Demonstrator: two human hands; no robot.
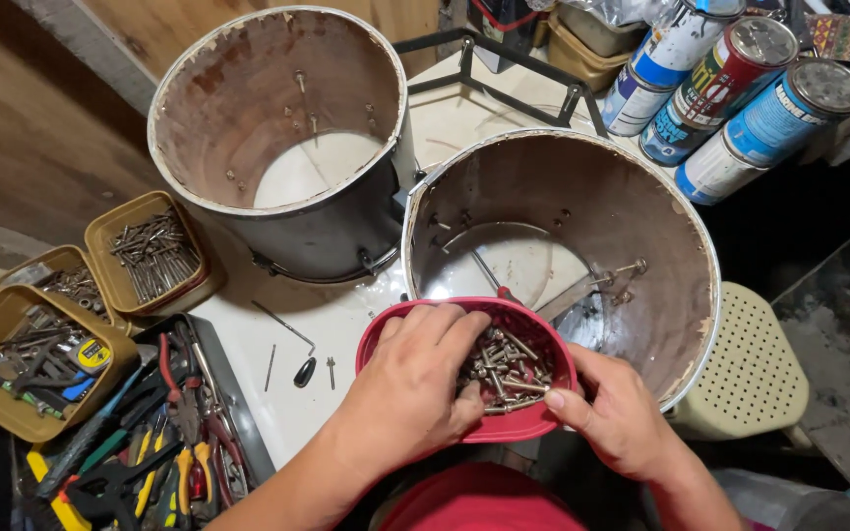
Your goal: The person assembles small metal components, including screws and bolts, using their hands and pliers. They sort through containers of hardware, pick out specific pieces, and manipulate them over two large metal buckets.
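Both hands meet at a red bowl (514,418) full of screws and bolts (506,369) in the head view. The left hand (407,391) curls over the bowl's near rim, fingers dipped among the screws — whether it pinches one cannot be told. The right hand (614,417) grips the bowl's right rim, thumb inside. Behind the bowl two open drum shells (277,138) stand on the white tabletop (322,388), the nearer shell (582,251) at its right edge. A screwdriver (292,344) lies mid-table — yellow trays (150,251) of hardware and a toolbox (164,433) sit at the left edge, paint cans (740,88) at the far right corner.
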